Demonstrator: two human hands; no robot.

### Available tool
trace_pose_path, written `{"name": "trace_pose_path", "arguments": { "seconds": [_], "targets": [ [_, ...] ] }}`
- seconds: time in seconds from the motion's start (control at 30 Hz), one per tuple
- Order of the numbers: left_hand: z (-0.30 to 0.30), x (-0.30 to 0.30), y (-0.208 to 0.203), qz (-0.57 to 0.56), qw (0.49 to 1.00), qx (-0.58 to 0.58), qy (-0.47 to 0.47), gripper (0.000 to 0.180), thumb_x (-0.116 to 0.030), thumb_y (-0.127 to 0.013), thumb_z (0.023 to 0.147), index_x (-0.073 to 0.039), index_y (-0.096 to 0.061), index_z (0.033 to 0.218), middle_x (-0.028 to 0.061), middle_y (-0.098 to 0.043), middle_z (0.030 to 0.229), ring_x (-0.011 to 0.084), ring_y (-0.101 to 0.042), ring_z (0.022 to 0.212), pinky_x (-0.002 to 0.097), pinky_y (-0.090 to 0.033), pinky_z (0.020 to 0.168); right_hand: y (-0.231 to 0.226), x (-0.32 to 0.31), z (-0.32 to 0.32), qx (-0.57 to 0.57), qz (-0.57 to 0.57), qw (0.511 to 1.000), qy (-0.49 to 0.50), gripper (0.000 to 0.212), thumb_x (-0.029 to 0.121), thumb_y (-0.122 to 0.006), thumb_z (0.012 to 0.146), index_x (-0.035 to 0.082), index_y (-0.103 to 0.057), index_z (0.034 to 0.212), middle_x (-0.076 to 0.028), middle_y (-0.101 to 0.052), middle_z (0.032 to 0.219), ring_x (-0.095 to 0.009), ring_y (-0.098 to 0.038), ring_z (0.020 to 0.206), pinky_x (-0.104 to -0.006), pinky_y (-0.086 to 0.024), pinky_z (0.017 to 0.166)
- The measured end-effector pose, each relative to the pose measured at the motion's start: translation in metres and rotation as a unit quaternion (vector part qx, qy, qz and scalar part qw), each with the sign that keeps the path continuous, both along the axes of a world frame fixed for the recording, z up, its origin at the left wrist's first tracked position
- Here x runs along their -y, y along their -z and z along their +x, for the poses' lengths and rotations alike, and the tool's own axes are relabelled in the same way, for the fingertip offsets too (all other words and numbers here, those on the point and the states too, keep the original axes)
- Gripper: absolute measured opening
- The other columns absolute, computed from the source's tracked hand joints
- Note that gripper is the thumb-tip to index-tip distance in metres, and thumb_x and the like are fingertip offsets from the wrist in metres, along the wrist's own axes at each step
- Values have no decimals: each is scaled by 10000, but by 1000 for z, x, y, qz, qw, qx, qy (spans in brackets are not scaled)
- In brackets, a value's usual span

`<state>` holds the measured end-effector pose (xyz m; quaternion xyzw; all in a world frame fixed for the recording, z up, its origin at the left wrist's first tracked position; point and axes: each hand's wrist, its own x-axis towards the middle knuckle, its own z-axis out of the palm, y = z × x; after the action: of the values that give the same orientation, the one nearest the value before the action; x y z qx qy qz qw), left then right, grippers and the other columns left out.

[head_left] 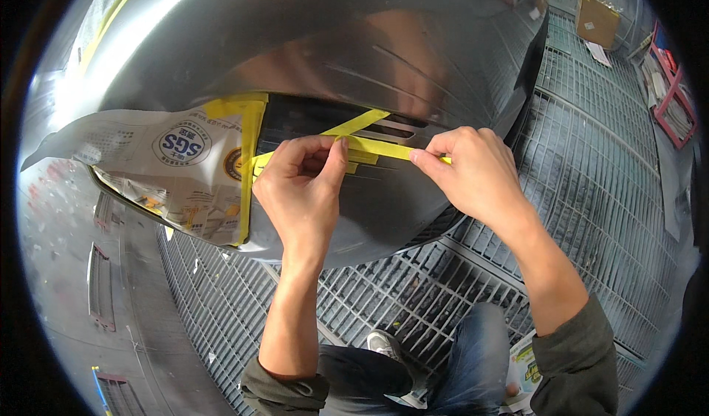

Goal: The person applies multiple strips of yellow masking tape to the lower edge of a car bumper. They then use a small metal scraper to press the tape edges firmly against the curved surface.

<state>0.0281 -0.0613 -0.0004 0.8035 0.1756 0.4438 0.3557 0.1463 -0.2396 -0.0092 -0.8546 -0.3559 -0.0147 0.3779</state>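
A yellow strip of masking tape [384,148] is stretched between my two hands across a dark slotted recess in a glossy grey car bumper [310,54]. My left hand [299,187] pinches the strip between thumb and forefinger at the recess. To the right, my right hand [476,172] grips the strip's other end in closed fingers. Another yellow strip [358,123] slants up behind it, and shorter yellow pieces lie just below. Left of my left hand, a printed paper sheet [199,172] covers part of the bumper, edged with yellow tape.
Metal floor grating [591,157] runs under and around the bumper. A cardboard box [597,18] stands at the far right, near a red-framed rack [672,94]. Along the left is a grey wall [63,283] with narrow framed openings. My legs are below the bumper.
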Motion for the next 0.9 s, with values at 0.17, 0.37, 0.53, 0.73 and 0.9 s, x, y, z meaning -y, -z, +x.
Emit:
{"name": "trace_pose_path", "arguments": {
  "seconds": [0.17, 0.37, 0.53, 0.73, 0.9],
  "targets": [
    [0, -2, 2, 18, 1000, 4, -3, 123, -61, -850, 904, 36, -793, 951, 54, -750, 789, 92, -702, 674, 243, -552, 640, -4, -2, -1, -15, -21, 1000, 6, 263, 291, -746, 991, 53, -847, 943, -147, -753, 707, -335, -765, 686, -448, -613, 699],
    [2, -2, 3, 50, 999, 11, -12, 133, -60, -857, 893, 42, -779, 930, 65, -744, 782, 104, -700, 656, 252, -551, 625, -1, -3, 2, 17, -16, 1000, 13, 260, 296, -751, 984, 59, -847, 937, -150, -754, 712, -339, -769, 699, -449, -616, 704],
    [1, -1, -3, 113, 993, 6, -16, 151, -63, -868, 883, 44, -761, 895, 81, -728, 764, 114, -703, 650, 263, -554, 615, -1, -4, 2, 19, -12, 1000, 14, 254, 294, -757, 977, 61, -846, 923, -156, -752, 713, -351, -769, 707, -450, -619, 708],
    [-4, -7, -14, 172, 982, -24, -70, 297, -155, -932, 850, 8, -684, 829, 67, -674, 687, 103, -629, 600, 263, -520, 583, -1, -5, 4, 12, -20, 1000, 12, 253, 283, -757, 977, 56, -843, 908, -166, -755, 724, -362, -770, 716, -453, -622, 716],
    [-9, -30, -11, 71, 996, 15, -57, 309, -172, -941, 862, -7, -682, 832, 9, -670, 677, 68, -594, 601, 237, -482, 558, -1, -6, 1, 24, -15, 999, 15, 254, 284, -756, 977, 57, -843, 907, -165, -759, 734, -362, -772, 726, -456, -623, 728]
  ]
}}
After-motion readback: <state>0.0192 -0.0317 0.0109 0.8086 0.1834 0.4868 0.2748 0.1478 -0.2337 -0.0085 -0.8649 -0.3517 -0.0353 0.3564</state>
